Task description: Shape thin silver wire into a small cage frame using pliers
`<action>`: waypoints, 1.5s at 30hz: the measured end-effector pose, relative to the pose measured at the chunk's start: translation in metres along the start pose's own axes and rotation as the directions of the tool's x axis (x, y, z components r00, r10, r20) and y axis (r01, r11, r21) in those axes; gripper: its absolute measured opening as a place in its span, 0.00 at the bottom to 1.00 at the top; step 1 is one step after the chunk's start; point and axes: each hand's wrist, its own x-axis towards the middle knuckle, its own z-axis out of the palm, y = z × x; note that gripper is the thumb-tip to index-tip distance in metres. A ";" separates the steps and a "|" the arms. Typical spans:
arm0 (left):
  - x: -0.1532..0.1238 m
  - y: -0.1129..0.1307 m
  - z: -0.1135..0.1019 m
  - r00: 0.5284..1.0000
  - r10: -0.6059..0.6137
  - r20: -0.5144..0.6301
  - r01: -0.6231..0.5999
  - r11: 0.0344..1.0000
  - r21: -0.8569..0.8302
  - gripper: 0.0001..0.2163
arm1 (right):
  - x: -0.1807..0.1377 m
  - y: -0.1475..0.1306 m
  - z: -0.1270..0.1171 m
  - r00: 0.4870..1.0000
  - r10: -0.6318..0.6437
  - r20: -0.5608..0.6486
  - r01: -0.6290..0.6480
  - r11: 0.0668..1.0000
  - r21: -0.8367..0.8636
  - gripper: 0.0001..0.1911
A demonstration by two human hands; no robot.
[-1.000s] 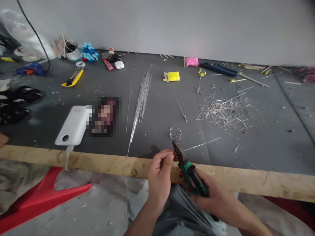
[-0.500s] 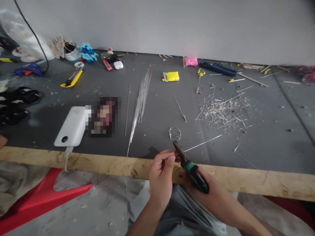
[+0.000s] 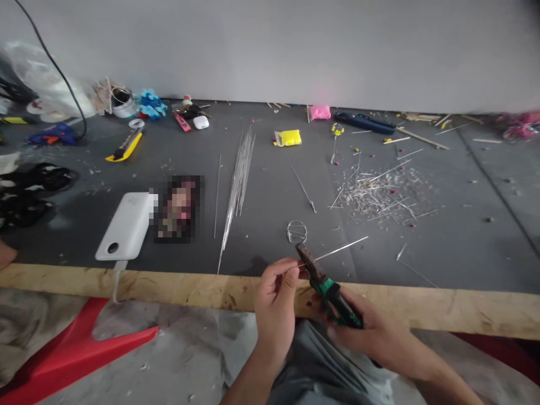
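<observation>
Near the wooden table edge, my left hand (image 3: 276, 304) pinches a thin metal wire (image 3: 342, 247) between thumb and fingers. My right hand (image 3: 369, 326) is wrapped round green-and-black pliers (image 3: 333, 292), whose jaws lie across the wire just right of my left fingertips. The wire's free end slants up to the right beyond the jaws. Just behind the pliers' tip lies a round wire frame with crossbars (image 3: 297, 232). Farther back rests a short wire with a twisted end (image 3: 304, 190).
A bundle of straight wires (image 3: 239, 185) lies left of centre, and a heap of wire offcuts (image 3: 375, 191) to the right. Yellow clay pack (image 3: 288, 138), pink pack (image 3: 320, 112), yellow cutter (image 3: 126, 146), white power bank (image 3: 126, 225) and blue glue gun (image 3: 53, 134) are on the table.
The view has shifted slightly, so the tabletop things sit a little lower and further left. My right hand has moved slightly right on the pliers' handles; the jaws remain at the wire.
</observation>
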 end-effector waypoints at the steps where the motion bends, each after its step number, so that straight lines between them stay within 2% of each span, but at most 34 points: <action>1: 0.001 0.001 0.001 1.000 -0.011 0.010 0.011 0.999 -0.048 0.04 | -0.002 -0.002 -0.004 1.000 -0.007 0.022 0.006 1.000 0.022 0.19; 3: 0.003 0.004 0.003 0.999 -0.025 0.021 0.028 0.985 -0.169 0.04 | -0.007 -0.004 -0.013 1.000 -0.011 0.029 0.010 1.000 0.028 0.22; 6: 0.012 0.013 0.004 0.999 -0.038 -0.020 0.030 0.950 -0.312 0.03 | -0.016 0.000 -0.028 0.998 0.014 -0.062 -0.014 1.000 0.001 0.20; 10: 0.026 0.024 -0.006 0.992 -0.053 -0.115 0.010 0.940 -0.340 0.04 | -0.028 0.016 -0.050 0.964 0.060 -0.260 -0.079 0.995 -0.063 0.18; 12: 0.030 0.025 -0.011 0.991 -0.041 -0.125 -0.002 0.945 -0.328 0.04 | -0.028 0.023 -0.060 0.938 0.053 -0.343 -0.103 0.986 -0.131 0.15; 15: 0.032 0.024 -0.016 0.993 -0.029 -0.112 -0.008 0.949 -0.315 0.05 | -0.019 0.035 -0.076 0.884 -0.048 -0.465 -0.111 0.944 -0.309 0.11; 18: 0.030 0.023 -0.016 0.995 -0.034 -0.097 0.002 0.948 -0.319 0.05 | -0.004 0.051 -0.093 0.791 -0.222 -0.570 -0.112 0.863 -0.492 0.10; 19: 0.028 0.023 -0.016 0.995 -0.038 -0.091 0.006 0.946 -0.325 0.05 | 0.001 0.057 -0.099 0.776 -0.252 -0.578 -0.118 0.843 -0.526 0.10; 20: 0.027 0.023 -0.015 0.996 -0.042 -0.085 0.011 0.943 -0.331 0.06 | 0.006 0.062 -0.104 0.770 -0.265 -0.581 -0.128 0.827 -0.547 0.11; 23: 0.025 0.024 -0.012 0.996 -0.059 -0.062 0.033 0.936 -0.350 0.06 | 0.013 0.067 -0.109 0.794 -0.248 -0.555 -0.137 0.816 -0.561 0.13; 24: 0.024 0.024 -0.011 0.997 -0.065 -0.052 0.042 0.933 -0.356 0.06 | 0.013 0.064 -0.107 0.785 -0.258 -0.564 -0.132 0.819 -0.558 0.14; 27: 0.020 0.022 -0.005 0.996 -0.086 -0.010 0.076 0.926 -0.370 0.05 | 0.008 0.044 -0.090 0.708 -0.324 -0.628 -0.073 0.850 -0.521 0.16; 28: 0.017 0.021 -0.002 0.995 -0.095 0.010 0.092 0.924 -0.371 0.05 | 0.006 0.036 -0.082 0.710 -0.318 -0.629 -0.027 0.880 -0.475 0.15; 30: 0.012 0.019 0.004 0.990 -0.122 0.066 0.138 0.919 -0.369 0.05 | 0.002 0.020 -0.065 0.848 -0.170 -0.502 0.080 0.977 -0.197 0.15; 31: 0.008 0.018 0.007 0.984 -0.141 0.107 0.171 0.915 -0.364 0.05 | 0.000 0.013 -0.057 0.906 -0.114 -0.408 0.115 0.993 -0.022 0.17; 33: 0.002 0.017 0.011 0.964 -0.175 0.198 0.236 0.908 -0.345 0.05 | 0.000 0.005 -0.045 0.935 -0.114 -0.337 0.202 0.949 0.241 0.16; 35: -0.003 0.017 0.012 0.937 -0.199 0.286 0.289 0.903 -0.319 0.06 | 0.003 0.001 -0.038 0.933 -0.083 -0.351 0.244 0.861 0.447 0.13; 38: -0.005 0.019 0.009 0.863 -0.248 0.440 0.391 0.879 -0.272 0.07 | 0.009 -0.002 -0.034 0.952 -0.018 -0.304 0.210 0.763 0.612 0.13; 40: -0.005 0.023 0.006 0.771 -0.298 0.563 0.478 0.855 -0.202 0.08 | 0.012 -0.004 -0.033 0.977 -0.002 -0.215 0.140 0.765 0.629 0.14; 42: -0.004 0.027 0.002 0.657 -0.349 0.668 0.544 0.833 -0.099 0.08 | 0.015 -0.007 -0.032 0.994 -0.003 -0.109 0.069 0.792 0.607 0.16; 45: -0.003 0.034 -0.003 0.496 -0.419 0.761 0.593 0.803 0.055 0.07 | 0.021 -0.011 -0.029 0.997 -0.015 0.074 -0.031 0.815 0.579 0.18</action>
